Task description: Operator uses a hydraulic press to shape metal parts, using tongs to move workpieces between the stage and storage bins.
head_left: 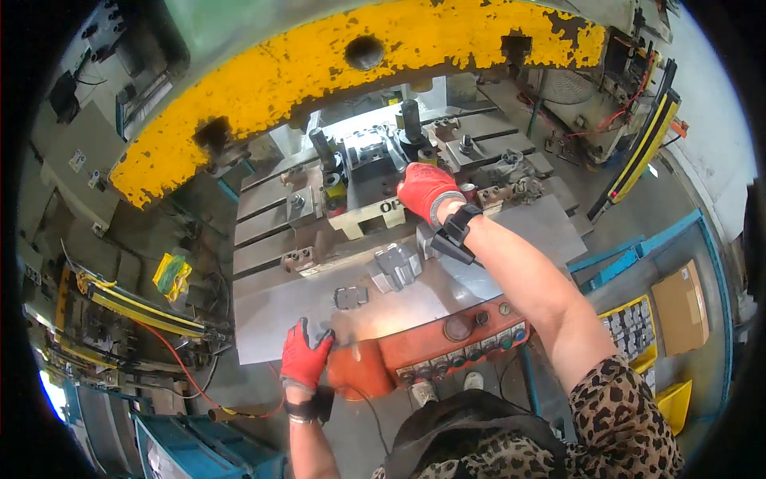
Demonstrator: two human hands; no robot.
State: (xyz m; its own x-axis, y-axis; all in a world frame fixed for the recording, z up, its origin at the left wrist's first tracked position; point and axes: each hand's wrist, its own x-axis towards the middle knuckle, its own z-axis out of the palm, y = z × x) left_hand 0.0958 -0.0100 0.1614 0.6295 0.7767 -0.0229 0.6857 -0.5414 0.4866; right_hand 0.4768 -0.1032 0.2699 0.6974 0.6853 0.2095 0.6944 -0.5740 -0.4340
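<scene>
My right hand (pixel 429 191), in a red glove, reaches over the die set in the press and is closed around a long silver tool (pixel 396 153). The tool's far end points at a bright metal piece (pixel 365 144) between the two dark guide posts; the tip is too small to make out. My left hand (pixel 306 358), also red-gloved with dark fingertips, hovers by the front edge of the metal plate (pixel 271 319), fingers apart and holding nothing. Beyond it lie a small flat grey metal part (pixel 350 298) and a stack of grey metal parts (pixel 396 267).
The yellow, chipped press ram (pixel 271 88) spans above the die. An orange control box (pixel 447 343) with several buttons stands before me. Yellow-black guard bars (pixel 638 152) flank the press. At right, a yellow tray (pixel 648 351) of metal parts sits beside a cardboard box (pixel 681 307).
</scene>
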